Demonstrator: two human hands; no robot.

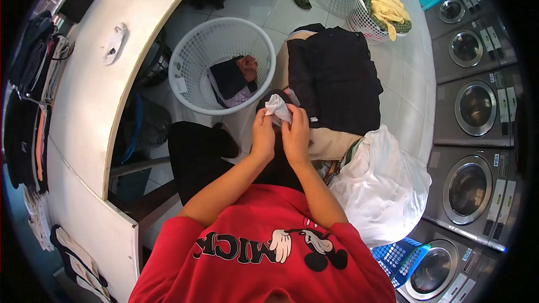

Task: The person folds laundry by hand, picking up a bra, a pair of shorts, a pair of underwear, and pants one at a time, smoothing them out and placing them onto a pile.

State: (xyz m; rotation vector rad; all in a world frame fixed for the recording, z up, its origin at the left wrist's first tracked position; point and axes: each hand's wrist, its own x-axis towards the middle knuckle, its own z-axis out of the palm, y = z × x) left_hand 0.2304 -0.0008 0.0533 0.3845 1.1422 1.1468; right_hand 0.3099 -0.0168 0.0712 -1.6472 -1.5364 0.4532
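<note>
My left hand [264,134] and my right hand [295,134] are close together in front of me, fingers closed on a small white cloth [278,109] held between them. Just beyond, to the left, a white round basket [185,87] holds a few folded dark and light clothes [229,78]. Right of my hands, folded black garments [336,78] lie on top of beige cloth [331,145]. A large white cloth or bag [382,191] bulges nearer to me on the right.
A white table [78,118] curves along the left, bearing a small white item [115,44] and stacked clothes [33,67]. Another basket [362,17] with yellow and green cloth stands at back right. Washing machines [471,188] line the right; a blue basket [401,258] sits below them.
</note>
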